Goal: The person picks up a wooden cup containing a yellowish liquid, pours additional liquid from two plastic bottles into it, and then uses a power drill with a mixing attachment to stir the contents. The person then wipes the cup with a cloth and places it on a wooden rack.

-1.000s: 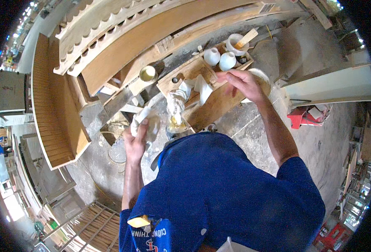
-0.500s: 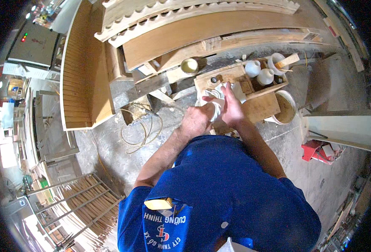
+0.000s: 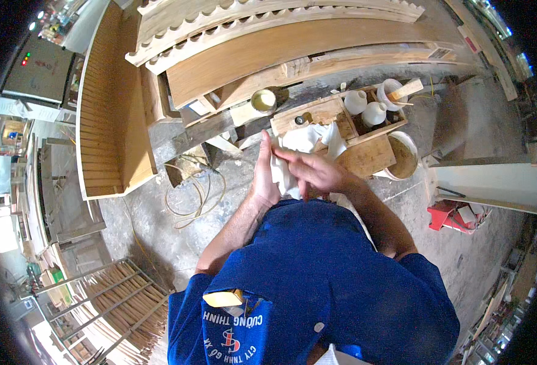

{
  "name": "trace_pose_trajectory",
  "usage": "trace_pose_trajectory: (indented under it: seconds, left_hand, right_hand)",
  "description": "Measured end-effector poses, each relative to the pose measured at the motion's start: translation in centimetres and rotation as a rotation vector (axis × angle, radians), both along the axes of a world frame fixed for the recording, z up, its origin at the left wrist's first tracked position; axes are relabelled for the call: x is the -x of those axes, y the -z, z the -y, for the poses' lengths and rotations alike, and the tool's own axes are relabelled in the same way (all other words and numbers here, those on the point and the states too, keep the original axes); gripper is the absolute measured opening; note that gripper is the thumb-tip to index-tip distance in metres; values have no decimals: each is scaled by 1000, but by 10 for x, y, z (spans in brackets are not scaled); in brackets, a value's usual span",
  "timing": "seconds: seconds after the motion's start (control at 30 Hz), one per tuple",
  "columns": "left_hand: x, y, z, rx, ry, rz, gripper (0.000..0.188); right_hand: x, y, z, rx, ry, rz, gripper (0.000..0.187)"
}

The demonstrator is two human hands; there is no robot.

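Note:
My left hand [image 3: 265, 176] is upright in front of my body, with white cloth [image 3: 282, 175] against its palm. Across from it, my right hand [image 3: 317, 172] presses its fingers over the same cloth, so the bunched fabric sits between both hands. More white cloth [image 3: 308, 139] lies crumpled just beyond them on a low wooden box [image 3: 326, 114]. Beside that fabric is a small dark round object [image 3: 299, 120]. Part of the cloth and several fingertips are hidden by my right hand.
White bottles [image 3: 374, 114] and a tub [image 3: 390, 91] holding a wooden-handled tool stand in the box's compartment. A bucket [image 3: 412, 159] is at its right, an open can [image 3: 263, 101] at its left. A hose [image 3: 203, 198] coils on the floor. Long wooden panels [image 3: 268, 52] lie beyond.
Both hands have drawn back from the box toward my body with the cloth. My left hand has turned upright, and my right hand now reaches across it. The view has shifted slightly.

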State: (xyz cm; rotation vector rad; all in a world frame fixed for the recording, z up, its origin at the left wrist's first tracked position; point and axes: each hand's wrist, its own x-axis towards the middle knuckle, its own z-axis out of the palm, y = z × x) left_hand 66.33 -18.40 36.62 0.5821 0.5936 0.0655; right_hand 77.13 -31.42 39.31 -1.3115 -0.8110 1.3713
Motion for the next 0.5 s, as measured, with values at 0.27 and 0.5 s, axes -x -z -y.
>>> trace_pose_trajectory:
  seconds: [0.27,0.5]
  left_hand:
    - [21,42,1,-1399,-9,-138,46]
    - [31,86,-73,-1245,-94,-347,36]
  right_hand:
    - [2,85,6,120,114,446,18]
    - [-112,157,136,291,888,392,39]
